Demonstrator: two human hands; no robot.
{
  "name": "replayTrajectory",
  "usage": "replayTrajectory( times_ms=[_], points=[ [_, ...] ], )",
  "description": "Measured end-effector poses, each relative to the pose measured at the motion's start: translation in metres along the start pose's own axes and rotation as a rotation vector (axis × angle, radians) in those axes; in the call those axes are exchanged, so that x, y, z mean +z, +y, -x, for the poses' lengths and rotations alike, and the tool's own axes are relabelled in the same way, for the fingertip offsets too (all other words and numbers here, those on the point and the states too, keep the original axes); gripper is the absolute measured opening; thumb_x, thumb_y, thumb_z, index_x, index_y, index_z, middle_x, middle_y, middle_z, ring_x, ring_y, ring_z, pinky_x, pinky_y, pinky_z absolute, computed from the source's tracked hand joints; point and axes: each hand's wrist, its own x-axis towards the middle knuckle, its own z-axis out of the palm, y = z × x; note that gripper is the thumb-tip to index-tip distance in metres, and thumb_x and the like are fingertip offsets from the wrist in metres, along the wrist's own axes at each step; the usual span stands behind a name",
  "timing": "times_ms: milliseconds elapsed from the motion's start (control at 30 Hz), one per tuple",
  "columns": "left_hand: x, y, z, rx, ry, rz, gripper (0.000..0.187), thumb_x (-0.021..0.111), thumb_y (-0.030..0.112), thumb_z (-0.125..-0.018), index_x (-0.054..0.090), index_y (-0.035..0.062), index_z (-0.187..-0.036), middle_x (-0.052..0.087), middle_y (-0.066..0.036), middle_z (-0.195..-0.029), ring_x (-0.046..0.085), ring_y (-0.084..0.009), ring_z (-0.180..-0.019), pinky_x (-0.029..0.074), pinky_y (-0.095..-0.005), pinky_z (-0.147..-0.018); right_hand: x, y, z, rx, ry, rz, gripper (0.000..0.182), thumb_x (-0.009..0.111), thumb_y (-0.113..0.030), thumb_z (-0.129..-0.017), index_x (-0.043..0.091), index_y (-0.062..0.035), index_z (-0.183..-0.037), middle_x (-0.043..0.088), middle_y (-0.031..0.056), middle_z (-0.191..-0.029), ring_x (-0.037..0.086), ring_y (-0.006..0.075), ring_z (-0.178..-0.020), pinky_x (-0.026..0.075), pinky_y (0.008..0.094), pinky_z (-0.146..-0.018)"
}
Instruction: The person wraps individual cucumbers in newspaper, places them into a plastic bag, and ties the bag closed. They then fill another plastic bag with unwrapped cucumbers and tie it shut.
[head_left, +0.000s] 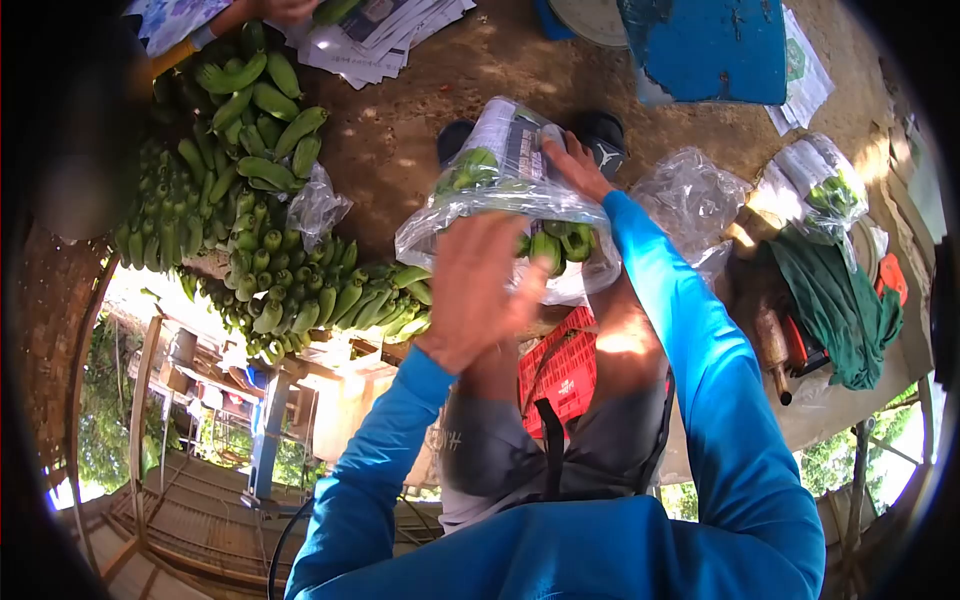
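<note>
A clear plastic bag (425,235) lies between my feet and knees, its mouth spread toward me. Inside are green bananas (548,246) and printed newspaper (522,150). My right hand (577,165) rests along the bag's far right side with fingers stretched out. Over the near left part of the bag's mouth is my left hand (485,285), smeared by motion. It hides some of the bananas, and I cannot see whether it touches the bag.
Many green banana bunches (265,265) lie on the left. Newspaper sheets (375,40) and a blue container (705,50) are at the far side. To the right are loose plastic bags (690,195), a wrapped bundle (825,185) and a green cloth (835,305). Another person's arm (230,18) shows top left.
</note>
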Motion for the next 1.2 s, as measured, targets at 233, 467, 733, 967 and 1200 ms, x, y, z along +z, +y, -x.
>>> replayTrajectory(
  times_ms=[233, 467, 733, 967, 1200],
  points=[
    [0.071, -0.045, 0.013, -0.565, 0.077, 0.39, 0.039, 0.059, 0.025, -0.083, 0.053, -0.0072, -0.103, 0.064, -0.023, -0.078, 0.063, -0.0376, -0.069, 0.049, -0.0468, -0.064, 0.006, -0.046, 0.065, -0.022, 0.263, -0.334, 0.061, 0.048, -0.045, -0.09, 0.038, -0.0077, -0.138, 0.026, 0.0303, -0.145, 0.024, 0.0439, -0.135, 0.019, 0.0409, -0.112],
    [0.07, -0.033, -0.002, -0.567, -0.052, 0.24, 0.034, 0.053, 0.023, -0.086, 0.055, -0.0067, -0.103, 0.061, -0.029, -0.069, 0.062, -0.0446, -0.068, 0.048, -0.0521, -0.064, 0.023, -0.09, 0.064, 0.121, 0.553, -0.144, 0.071, 0.051, -0.054, -0.087, 0.045, 0.0032, -0.129, 0.043, 0.0275, -0.13, 0.041, 0.0402, -0.122, 0.036, 0.0411, -0.101],
    [0.07, -0.04, 0.006, -0.489, 0.004, 0.293, 0.031, 0.054, 0.019, -0.088, 0.054, -0.0064, -0.106, 0.059, -0.029, -0.067, 0.061, -0.0448, -0.066, 0.047, -0.05, -0.06, 0.032, -0.057, 0.044, 0.287, 0.531, 0.023, 0.057, 0.046, -0.051, -0.09, 0.046, -0.0096, -0.128, 0.045, 0.0187, -0.132, 0.05, 0.0417, -0.114, 0.042, 0.0468, -0.095],
    [0.017, -0.088, 0.07, -0.409, 0.455, 0.045, 0.043, 0.062, 0.023, -0.085, 0.049, -0.0019, -0.118, 0.06, -0.019, -0.099, 0.06, -0.0307, -0.088, 0.049, -0.0399, -0.072, 0.012, -0.051, 0.046, 0.261, 0.254, 0.266, 0.043, 0.047, -0.039, -0.091, 0.038, -0.0179, -0.127, 0.042, 0.0162, -0.132, 0.049, 0.0461, -0.114, 0.042, 0.055, -0.092],
    [0.082, -0.144, 0.071, -1.015, 0.681, 1.708, 0.018, 0.057, 0.025, -0.083, 0.058, 0.0072, -0.088, 0.057, -0.003, -0.08, 0.056, -0.0154, -0.072, 0.045, -0.0279, -0.062, -0.001, -0.037, 0.05, 0.095, 0.117, -0.133, 0.063, 0.052, -0.044, -0.092, 0.033, -0.0118, -0.142, 0.036, 0.0186, -0.14, 0.036, 0.0301, -0.128, 0.034, 0.0367, -0.105]
  ],
)
